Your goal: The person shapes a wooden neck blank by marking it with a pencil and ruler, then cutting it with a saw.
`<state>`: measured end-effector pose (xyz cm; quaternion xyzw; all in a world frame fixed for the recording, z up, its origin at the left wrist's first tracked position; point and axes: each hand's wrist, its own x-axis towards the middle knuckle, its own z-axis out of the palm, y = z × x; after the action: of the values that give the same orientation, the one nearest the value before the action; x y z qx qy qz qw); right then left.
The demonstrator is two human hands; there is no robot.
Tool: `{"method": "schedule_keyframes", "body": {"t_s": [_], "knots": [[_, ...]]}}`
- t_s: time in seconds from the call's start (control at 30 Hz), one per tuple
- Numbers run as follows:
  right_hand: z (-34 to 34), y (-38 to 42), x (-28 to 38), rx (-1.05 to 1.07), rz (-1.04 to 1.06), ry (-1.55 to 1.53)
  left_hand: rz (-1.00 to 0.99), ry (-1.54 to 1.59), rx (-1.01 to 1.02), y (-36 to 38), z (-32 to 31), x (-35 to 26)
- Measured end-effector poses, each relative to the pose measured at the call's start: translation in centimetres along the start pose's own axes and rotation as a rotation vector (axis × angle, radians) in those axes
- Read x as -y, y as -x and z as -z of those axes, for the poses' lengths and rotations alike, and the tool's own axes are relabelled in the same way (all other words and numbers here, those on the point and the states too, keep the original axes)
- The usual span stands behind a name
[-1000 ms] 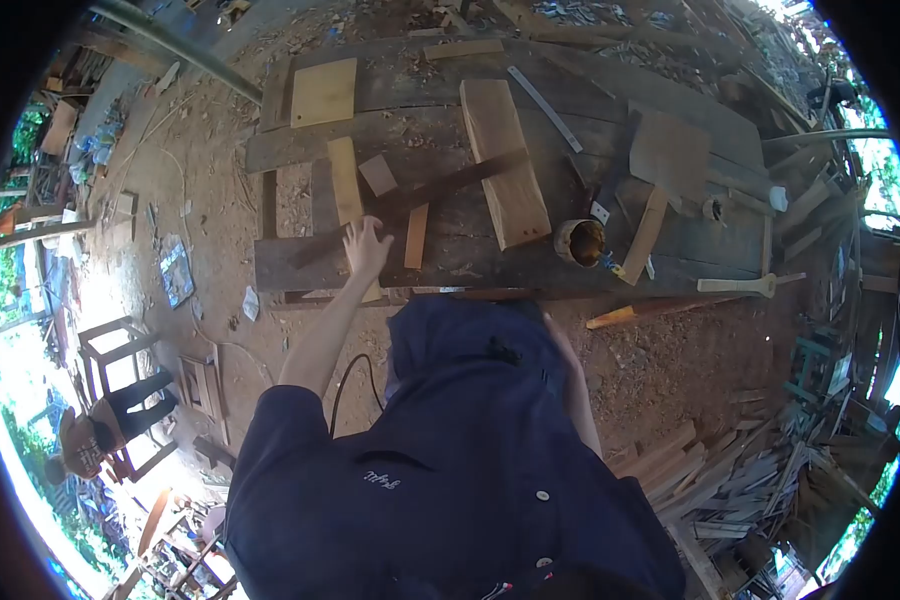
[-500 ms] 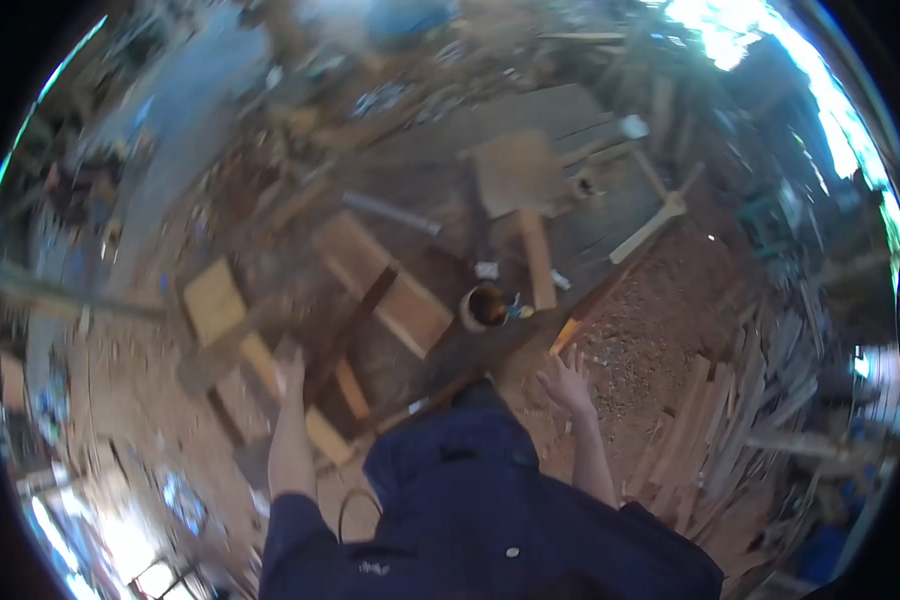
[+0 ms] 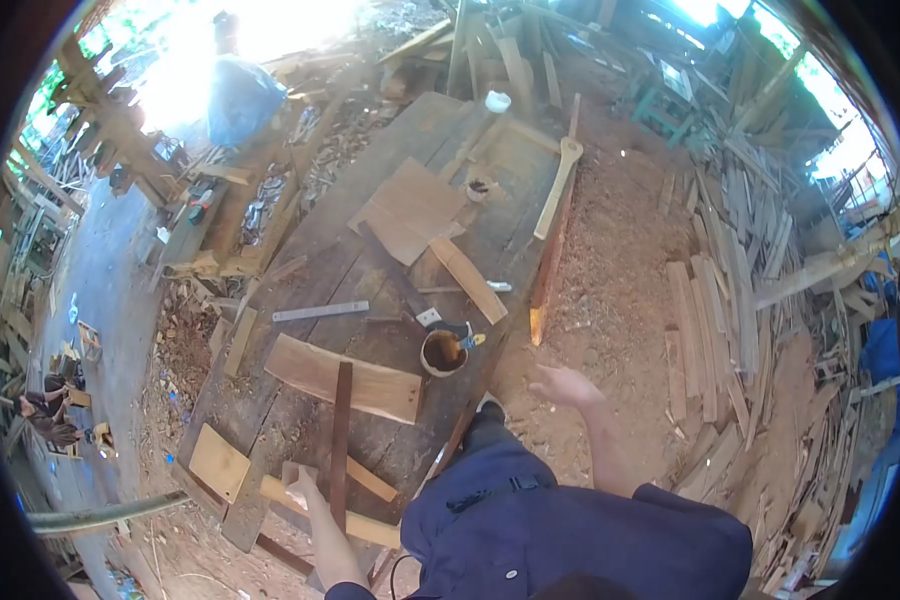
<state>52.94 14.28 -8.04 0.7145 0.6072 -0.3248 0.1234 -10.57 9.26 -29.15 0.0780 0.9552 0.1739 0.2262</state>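
A person in a dark blue shirt is standing at a rough plank workbench (image 3: pixel 370 270), seen from above through a wide, curved lens. Everything below is placed relative to that bench.

Lying along the near end of the bench is a long dark wooden strip (image 3: pixel 339 440), narrow and straight, crossing over a wide pale board (image 3: pixel 342 377). The strip is looking stiff and fairly light for its length; judging by its shape, gripping it near the middle would keep it balanced, while holding one end would let the far end dip. Its edges are probably rough and splintery.

The left hand (image 3: pixel 301 488) is resting at the bench's near edge, touching the small pale offcuts just beside the strip's near end. I cannot tell how far its fingers are curled or whether they are gripping anything.

The right hand (image 3: pixel 562 384) is hanging off the bench's right side, over sawdust-covered ground, fingers spread wide and holding nothing.

Near the bench's middle, a small round tin (image 3: pixel 444 352) is sitting just beyond the pale board.
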Motion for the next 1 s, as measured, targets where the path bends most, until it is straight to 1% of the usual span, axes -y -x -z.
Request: {"method": "schedule_keyframes", "body": {"t_s": [0.03, 0.1, 0.13, 0.17, 0.23, 0.27, 0.33, 0.37, 0.4, 0.43, 0.5, 0.57, 0.6, 0.63, 0.67, 0.73, 0.77, 0.83, 0.87, 0.93, 0.97, 1.0], "knots": [[0.0, 0.3, 1.5, 0.016, -0.006, -0.010, 0.000, -0.019, -0.004, 0.2, 0.3, -0.2], [1.1, 0.6, 4.2, 0.076, -0.003, -0.029, -0.141, 0.066, -0.142, 0.7, 0.6, -0.7], [1.5, 0.7, 5.4, 0.087, -0.001, -0.031, -0.226, 0.084, -0.164, -0.1, 0.6, -0.6], [2.0, 0.6, 6.3, 0.102, 0.007, -0.015, -0.220, 0.079, -0.168, -0.4, 0.3, -0.1], [2.2, -0.1, 6.7, 0.123, 0.020, 0.005, -0.473, 0.069, -0.328, 1.9, 1.0, -1.9], [1.8, -0.4, 6.5, 0.104, 0.031, 0.005, -0.465, 0.061, -0.331, 2.5, 0.4, -2.4], [0.8, -0.9, 6.5, 0.101, 0.061, 0.002, -0.767, 0.277, -0.373, 3.1, -0.2, -3.1], [0.4, -1.1, 6.3, 0.062, 0.086, 0.005, -0.755, 0.269, -0.389, 3.9, -0.3, -3.5], [0.2, -1.3, 6.1, 0.019, 0.112, 0.009, -0.880, 0.212, -0.325, 6.2, 0.0, -4.7], [0.3, -1.3, 6.4, 0.029, 0.129, 0.016, -1.001, 0.151, -0.257, 9.0, 0.6, -5.7], [1.1, -0.8, 7.1, 0.088, 0.067, -0.033, -1.166, 0.101, -0.083, 14.0, 1.3, -7.3], [0.1, -0.7, 6.3, 0.054, 0.107, -0.029, -1.427, -0.032, -0.049, 15.5, -1.0, -5.9], [-0.5, -0.6, 5.7, 0.017, 0.129, -0.032, -1.438, -0.118, 0.113, 17.0, -1.1, -5.9], [-1.0, -0.6, 5.1, 0.022, 0.153, -0.015, -1.435, -0.200, 0.276, 18.4, -1.2, -5.8], [-1.4, -0.6, 4.5, 0.027, 0.116, -0.017, -1.401, -0.193, 0.254, 19.3, -1.7, -5.5], [-1.1, -0.2, 4.7, 0.015, 0.070, -0.050, -1.464, -0.317, 0.390, 19.8, -3.7, -4.2], [-1.6, -0.1, 4.5, 0.045, 0.117, -0.016, -1.403, -0.313, 0.364, 19.5, -4.9, -3.1], [-2.0, -0.4, 3.3, -0.057, 0.115, -0.083, -1.466, -0.464, 0.350, 18.4, -6.8, -1.9], [-2.2, -0.5, 3.0, -0.027, 0.149, -0.058, -1.415, -0.464, 0.339, 18.5, -6.4, -1.6], [-2.3, -0.7, 2.1, 0.048, 0.023, -0.119, -1.514, -0.555, 0.260, 18.1, -5.7, -2.2], [-2.5, -0.7, 1.7, 0.066, 0.042, -0.098, -1.481, -0.553, 0.257, 17.5, -5.3, -2.2], [-2.7, -0.8, 1.4, 0.018, 0.077, -0.046, -1.414, -0.405, 0.201, 16.4, -5.4, -1.9]]}}
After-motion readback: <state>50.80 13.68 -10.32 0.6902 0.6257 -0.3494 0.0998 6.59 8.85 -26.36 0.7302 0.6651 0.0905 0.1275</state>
